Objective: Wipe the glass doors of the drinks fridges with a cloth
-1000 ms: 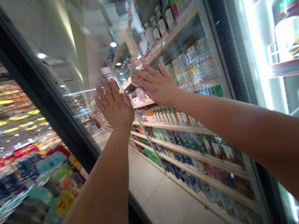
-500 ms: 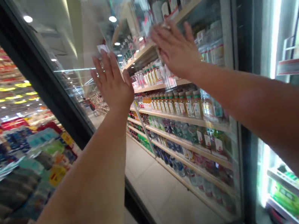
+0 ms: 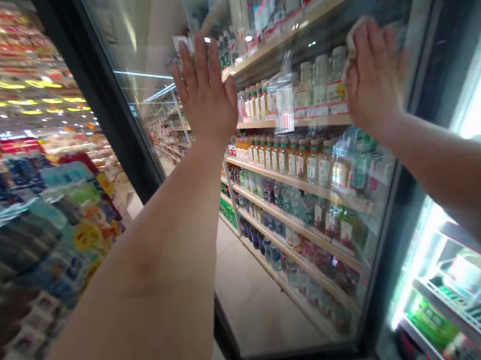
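A glass door [image 3: 292, 325] in a black frame stands swung open in front of me. My left hand [image 3: 209, 99] lies against the glass with its fingers spread, holding nothing. Farther right, my right hand [image 3: 375, 77] is laid over a pale cloth [image 3: 351, 41] and presses it to the pane near the frame. Only the cloth's edge shows past the fingers; the rest is hidden under the palm. Bottles on shelves appear through or in the glass, with light reflections over them.
At right is a lit refrigerator cabinet with a wire-fronted shelf [image 3: 455, 304] and a green package [image 3: 430, 320]. Stacked packaged goods [image 3: 69, 233] stand at left, close to the door's black edge [image 3: 92, 94]. Pale floor tiles [image 3: 235, 285] show low down.
My right hand has moved right and slightly down across the glass, with the cloth under it. My left hand stays flat on the pane. The view has shifted, showing more of the cabinet's lower shelf.
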`<action>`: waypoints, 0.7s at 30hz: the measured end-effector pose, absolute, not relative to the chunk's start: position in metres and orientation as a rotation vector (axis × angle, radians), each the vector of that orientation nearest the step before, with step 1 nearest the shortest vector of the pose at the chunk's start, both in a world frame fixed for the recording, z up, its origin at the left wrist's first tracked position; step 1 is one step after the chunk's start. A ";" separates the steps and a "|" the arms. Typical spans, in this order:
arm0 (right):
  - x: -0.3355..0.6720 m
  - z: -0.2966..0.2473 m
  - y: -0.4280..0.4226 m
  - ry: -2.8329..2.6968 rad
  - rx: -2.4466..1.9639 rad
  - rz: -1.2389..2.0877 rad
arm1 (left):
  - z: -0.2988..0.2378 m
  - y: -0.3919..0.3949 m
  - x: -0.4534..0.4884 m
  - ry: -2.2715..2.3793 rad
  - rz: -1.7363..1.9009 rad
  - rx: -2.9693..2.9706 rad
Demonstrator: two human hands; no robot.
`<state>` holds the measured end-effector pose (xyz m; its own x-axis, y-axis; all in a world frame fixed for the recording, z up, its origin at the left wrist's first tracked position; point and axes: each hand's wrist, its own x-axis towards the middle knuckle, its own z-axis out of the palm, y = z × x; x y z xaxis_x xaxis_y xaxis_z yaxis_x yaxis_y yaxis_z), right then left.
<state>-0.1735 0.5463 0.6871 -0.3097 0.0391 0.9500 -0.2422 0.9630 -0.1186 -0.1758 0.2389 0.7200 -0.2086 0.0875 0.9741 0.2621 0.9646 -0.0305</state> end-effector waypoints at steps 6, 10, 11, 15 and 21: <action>-0.177 0.662 0.573 -1.865 0.239 0.227 | 0.723 0.238 -0.176 -1.782 -0.295 -0.344; -0.186 0.667 0.594 -1.812 0.022 0.343 | 0.724 0.234 -0.178 -1.784 -0.427 -0.397; -0.188 0.662 0.597 -1.789 -0.048 0.387 | 0.724 0.233 -0.178 -1.776 -0.431 -0.403; -0.193 0.641 0.604 -1.775 -0.106 0.418 | 0.723 0.234 -0.174 -1.741 -0.457 -0.440; -0.183 0.684 0.590 -1.920 -0.177 0.385 | 0.724 0.236 -0.173 -1.755 -0.385 -0.421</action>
<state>-0.1828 0.5903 0.6837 -0.3735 0.3021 0.8771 -0.0590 0.9358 -0.3475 -0.1730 0.2363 0.7236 -0.2048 0.0749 0.9759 0.4764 0.8786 0.0325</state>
